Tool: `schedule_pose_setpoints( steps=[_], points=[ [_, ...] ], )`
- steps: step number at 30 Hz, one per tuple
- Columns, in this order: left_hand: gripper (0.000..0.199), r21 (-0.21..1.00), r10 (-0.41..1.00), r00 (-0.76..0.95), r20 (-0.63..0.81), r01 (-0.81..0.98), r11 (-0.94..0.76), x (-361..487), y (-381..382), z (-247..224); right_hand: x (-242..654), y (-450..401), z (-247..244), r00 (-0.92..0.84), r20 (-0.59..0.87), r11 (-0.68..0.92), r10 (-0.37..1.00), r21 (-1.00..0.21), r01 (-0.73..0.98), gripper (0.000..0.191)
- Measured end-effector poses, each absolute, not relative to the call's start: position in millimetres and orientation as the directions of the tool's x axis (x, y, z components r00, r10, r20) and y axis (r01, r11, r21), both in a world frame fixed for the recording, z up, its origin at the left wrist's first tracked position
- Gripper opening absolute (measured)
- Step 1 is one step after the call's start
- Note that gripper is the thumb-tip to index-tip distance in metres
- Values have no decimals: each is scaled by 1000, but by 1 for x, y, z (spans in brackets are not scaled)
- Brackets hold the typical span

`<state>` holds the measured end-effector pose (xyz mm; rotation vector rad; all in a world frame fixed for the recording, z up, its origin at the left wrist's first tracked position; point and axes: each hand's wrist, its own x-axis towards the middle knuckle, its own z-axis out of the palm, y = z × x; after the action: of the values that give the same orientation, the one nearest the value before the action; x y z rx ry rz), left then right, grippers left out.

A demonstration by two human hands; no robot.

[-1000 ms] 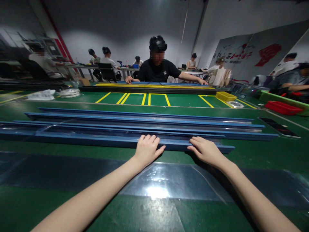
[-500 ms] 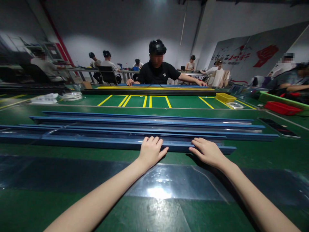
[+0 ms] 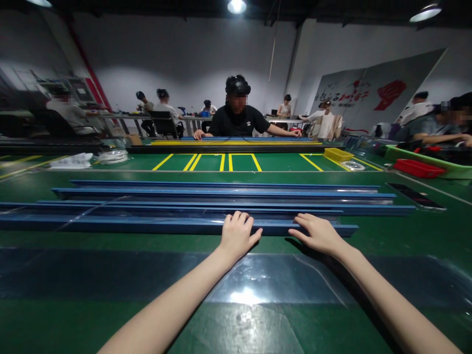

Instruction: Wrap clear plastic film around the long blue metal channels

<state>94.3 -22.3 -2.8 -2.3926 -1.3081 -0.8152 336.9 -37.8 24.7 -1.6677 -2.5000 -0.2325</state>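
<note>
Several long blue channel-shaped strips lie side by side across the green table. My left hand (image 3: 238, 235) rests on the nearest blue strip (image 3: 155, 224), its fingers over the top and its thumb held out to the right. To the right, near the same strip's end, is my right hand (image 3: 316, 235), its fingers stretched over the strip and its thumb apart. Neither hand is closed around the strip. Behind it lie more blue strips (image 3: 206, 192). On the near side a clear plastic sheet (image 3: 173, 275) is spread flat beneath my forearms.
A phone (image 3: 415, 195) lies on the table at the right. Beyond it are a red tray (image 3: 419, 168), a green tray (image 3: 453, 171) and a yellow tray (image 3: 338, 155). Across the table a person in black (image 3: 239, 120) has both hands by yellow and blue strips (image 3: 236, 143).
The view has tilted up slightly, so the scene sits lower. My left hand appears a little farther right along the strip; my right hand stays in about the same place.
</note>
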Motion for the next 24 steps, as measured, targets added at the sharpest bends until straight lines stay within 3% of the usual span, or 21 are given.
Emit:
schedule_pose_setpoints(
  steps=[5, 11, 19, 24],
  points=[
    [27, 16, 683, 424, 595, 843, -538, 95, -23, -2, 319, -35, 35, -382, 157, 391, 911, -27, 920, 37],
    [22, 43, 698, 420, 580, 840, -541, 94, -24, 3, 280, -32, 45, -496, 220, 524, 840, -93, 847, 13],
    [13, 185, 658, 360, 662, 772, -609, 89, -25, 4, 269, -27, 50, -519, 152, 526, 841, -7, 851, 4],
    [15, 149, 616, 370, 696, 764, -627, 87, -25, 4, 277, -27, 53, -510, 102, 511, 854, 17, 859, 4]
  ],
)
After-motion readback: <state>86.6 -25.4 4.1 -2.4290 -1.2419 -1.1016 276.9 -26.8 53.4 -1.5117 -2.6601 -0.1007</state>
